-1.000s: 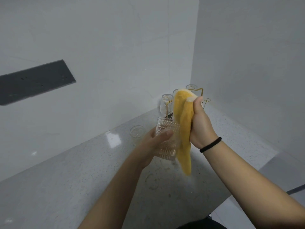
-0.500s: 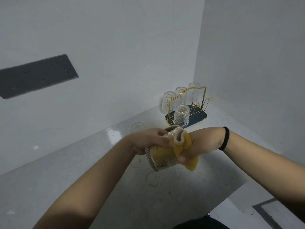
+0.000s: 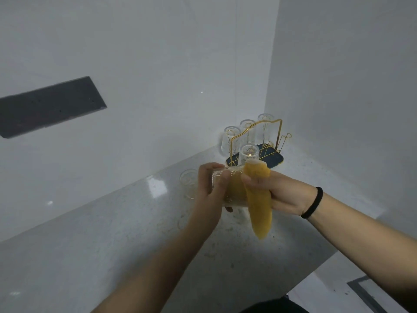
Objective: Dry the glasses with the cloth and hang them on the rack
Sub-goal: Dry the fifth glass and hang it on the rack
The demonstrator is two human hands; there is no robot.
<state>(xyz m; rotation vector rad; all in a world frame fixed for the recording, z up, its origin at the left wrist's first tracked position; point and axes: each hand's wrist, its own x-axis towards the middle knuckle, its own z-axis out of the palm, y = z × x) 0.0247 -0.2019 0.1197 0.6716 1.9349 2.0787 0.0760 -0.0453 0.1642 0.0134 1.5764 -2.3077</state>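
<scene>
The left hand point(image 3: 211, 188) grips a ribbed glass point(image 3: 230, 188) above the counter point(image 3: 112, 245), while the right hand point(image 3: 277, 193) pinches the yellow cloth point(image 3: 259, 204) against it. Far behind stands the gold rack point(image 3: 257, 141) holding four upturned glasses; another glass point(image 3: 188, 180) sits left, partly hidden by the hand. Grey walls meet at the corner

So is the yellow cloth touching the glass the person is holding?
Touching. In the head view the yellow cloth is pressed against the held glass by the right hand, while the left hand grips the glass.
</scene>
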